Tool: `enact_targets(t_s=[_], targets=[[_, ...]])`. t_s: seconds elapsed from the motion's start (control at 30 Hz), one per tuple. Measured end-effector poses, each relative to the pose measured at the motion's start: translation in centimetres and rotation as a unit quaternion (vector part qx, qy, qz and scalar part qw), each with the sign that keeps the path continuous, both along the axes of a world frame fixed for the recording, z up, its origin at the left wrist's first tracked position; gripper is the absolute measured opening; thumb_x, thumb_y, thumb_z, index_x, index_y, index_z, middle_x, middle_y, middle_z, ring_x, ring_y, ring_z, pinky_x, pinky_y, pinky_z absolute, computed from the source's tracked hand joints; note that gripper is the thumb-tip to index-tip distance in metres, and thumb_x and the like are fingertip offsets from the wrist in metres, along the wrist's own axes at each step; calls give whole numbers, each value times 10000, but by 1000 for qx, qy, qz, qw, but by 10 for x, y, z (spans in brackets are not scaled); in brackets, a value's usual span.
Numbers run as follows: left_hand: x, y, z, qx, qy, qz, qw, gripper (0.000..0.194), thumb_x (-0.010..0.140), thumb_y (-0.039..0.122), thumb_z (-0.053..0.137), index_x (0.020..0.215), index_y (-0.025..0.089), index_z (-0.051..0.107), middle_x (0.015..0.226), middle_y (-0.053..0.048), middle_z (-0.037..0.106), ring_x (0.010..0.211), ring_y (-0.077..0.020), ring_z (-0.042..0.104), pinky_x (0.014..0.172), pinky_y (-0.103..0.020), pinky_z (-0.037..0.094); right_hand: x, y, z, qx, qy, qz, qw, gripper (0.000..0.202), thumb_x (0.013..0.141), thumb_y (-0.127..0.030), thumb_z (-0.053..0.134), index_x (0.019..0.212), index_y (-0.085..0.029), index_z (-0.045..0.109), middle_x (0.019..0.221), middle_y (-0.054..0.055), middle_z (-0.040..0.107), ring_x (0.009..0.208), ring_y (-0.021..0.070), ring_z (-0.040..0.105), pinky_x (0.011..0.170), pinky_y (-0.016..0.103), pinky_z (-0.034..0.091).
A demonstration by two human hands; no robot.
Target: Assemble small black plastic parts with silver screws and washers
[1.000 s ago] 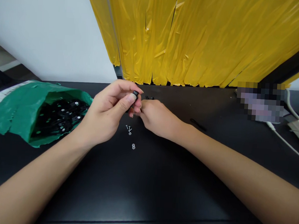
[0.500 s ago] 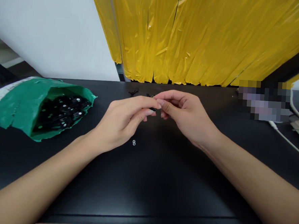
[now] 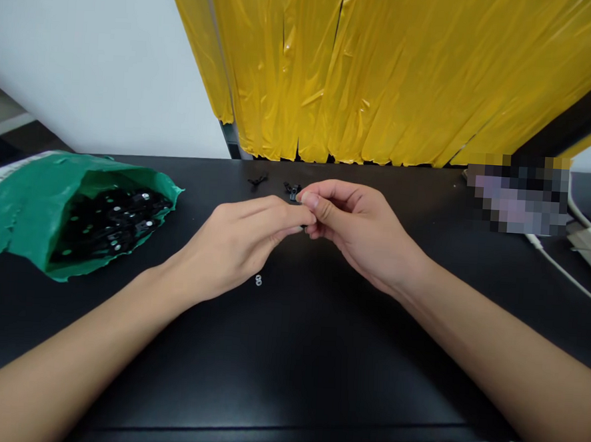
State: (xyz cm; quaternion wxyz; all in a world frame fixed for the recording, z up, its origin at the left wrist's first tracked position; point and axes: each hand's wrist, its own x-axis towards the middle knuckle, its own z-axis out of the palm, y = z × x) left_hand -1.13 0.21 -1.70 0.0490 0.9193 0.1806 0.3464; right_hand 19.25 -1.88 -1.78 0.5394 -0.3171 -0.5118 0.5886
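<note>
The left hand (image 3: 247,241) and right hand (image 3: 369,235) are pinching closed, contents hidden; a black part (image 3: 293,192) is lying at ten o'clock, nearer the right, axis unclear.

Held piece (image 3: 303,229) mostly hidden

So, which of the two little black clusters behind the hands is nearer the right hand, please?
The right cluster, just beside the right hand; the left cluster lies farther off.
</note>
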Motion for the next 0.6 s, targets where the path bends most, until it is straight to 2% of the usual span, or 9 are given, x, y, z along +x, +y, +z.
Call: enact_targets(t_s=[0.1, 0.2, 0.37, 0.6], targets=[[0, 0, -1, -13, -32, 3, 999, 236, 1033, 94, 551, 1207, 185, 682, 947, -11, 742, 701, -91, 650, 748, -203, 547, -1, 2, -2, -7, 13, 19, 1000, 314, 784, -458, 920, 856, -184, 785, 752, -16, 703, 686, 104, 607, 663, 247, 512], [2, -2, 0, -34, -55, -1, 998, 235, 1021, 80, 566, 1194, 179, 690, 987, -10, 773, 637, -69, 628, 695, -187, 543, -4, 1, -3, 5, 31, 9, 999, 329, 763, -469, 930, 849, -188, 780, 761, -15, 704, 677, 107, 600, 657, 261, 497], [7, -7, 0, -89, -83, 12, 993, 237, 1017, 72, 577, 1196, 176, 691, 1022, -9, 780, 636, -51, 649, 661, -169, 544, -10, -3, -6, 0, 53, 3, 999, 295, 799, -447, 904, 866, -188, 778, 780, -17, 694, 697, 106, 596, 672, 265, 476], [9, -8, -5, -133, -107, 16, 985, 232, 1031, 109, 586, 1224, 194, 683, 952, 9, 746, 644, -59, 668, 632, -179, 552, -16, -7, -12, -26, 103, -25, 994, 187, 824, -356, 886, 904, -220, 785, 848, -16, 707, 732, 115, 606, 737, 271, 539]])
